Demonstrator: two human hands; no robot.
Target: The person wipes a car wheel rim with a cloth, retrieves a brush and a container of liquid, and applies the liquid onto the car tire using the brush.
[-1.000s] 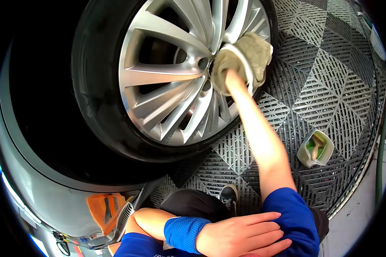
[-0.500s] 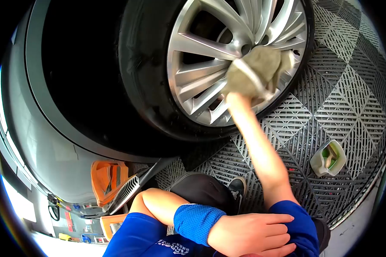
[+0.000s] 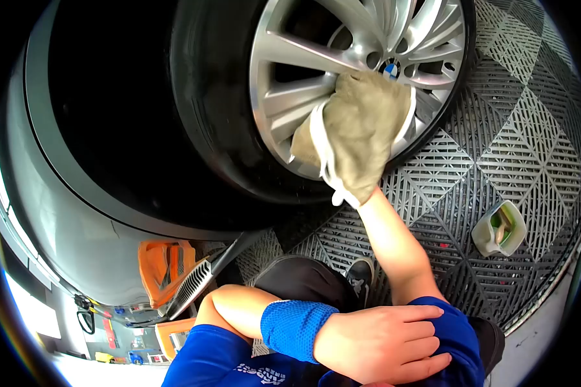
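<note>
Well, cloth (image 3: 365, 129) over wheel (image 3: 303, 54) hides right hand, grip unclear; left hand (image 3: 377, 342) spread on sleeve (image 3: 461, 342)

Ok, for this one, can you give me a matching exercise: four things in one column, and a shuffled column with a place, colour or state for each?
Things:
1. cloth
2. left hand
3. open tub
4. wristband

Places, colours and states:
A. on the grated floor
B. blue
C. olive-brown with white edging
D. resting on the right sleeve, fingers extended

Right pairs: 1-C, 2-D, 3-A, 4-B.
</note>
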